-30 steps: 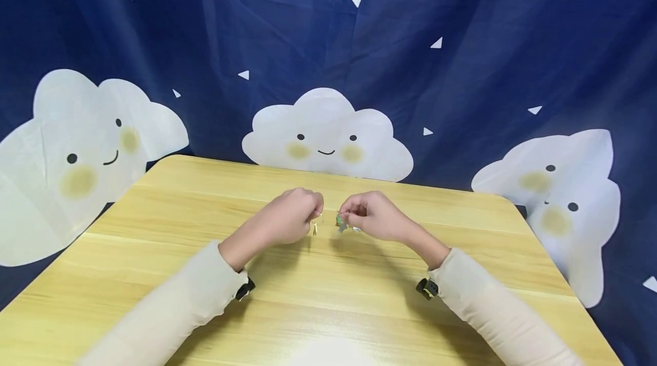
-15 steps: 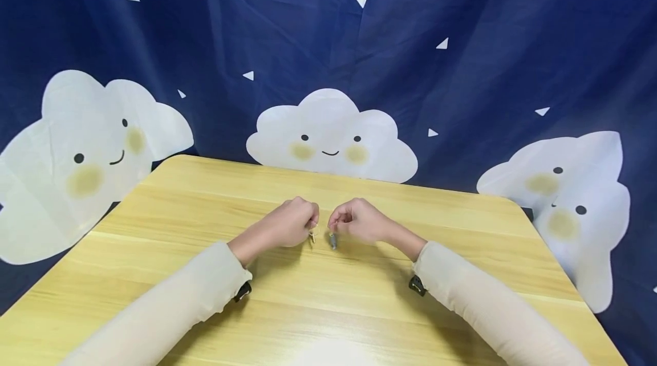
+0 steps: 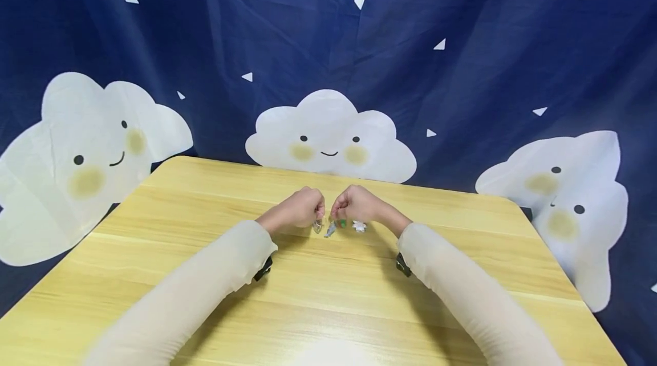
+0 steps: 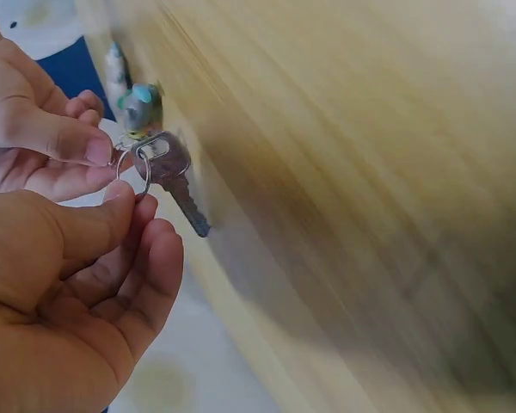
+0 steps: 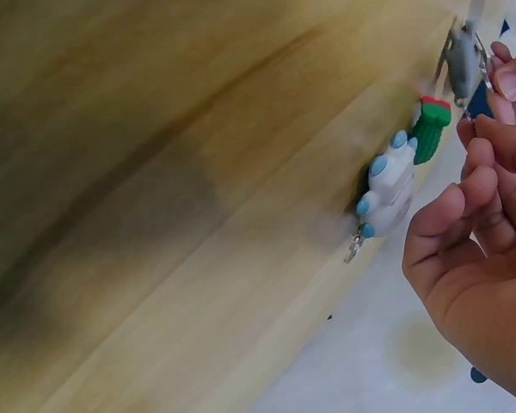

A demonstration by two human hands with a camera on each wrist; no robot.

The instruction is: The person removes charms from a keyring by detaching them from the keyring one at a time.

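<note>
My left hand (image 4: 77, 284) pinches a metal key ring (image 4: 147, 176) between thumb and fingertips, and a key (image 4: 187, 206) hangs from it. Facing it, my right hand (image 5: 473, 249) pinches the small fitting at the end of a grey animal-shaped charm (image 5: 463, 67). The two hands' fingertips almost meet. Whether the charm's fitting is hooked on the ring cannot be made out. Below the right fingers on the table lie a green cactus-like charm (image 5: 429, 131) with a red base and a white charm (image 5: 387, 191) with blue feet and a short chain.
A light wood table (image 3: 328, 297) lies under both forearms. Behind its far edge hangs a dark blue curtain (image 3: 308, 24) printed with white smiling clouds. Each wrist wears a black strap.
Both hands first came down toward me, then went back up and closer together. The grey charm, upright half a second ago, now tilts. The white and green charms show again beside the right hand.
</note>
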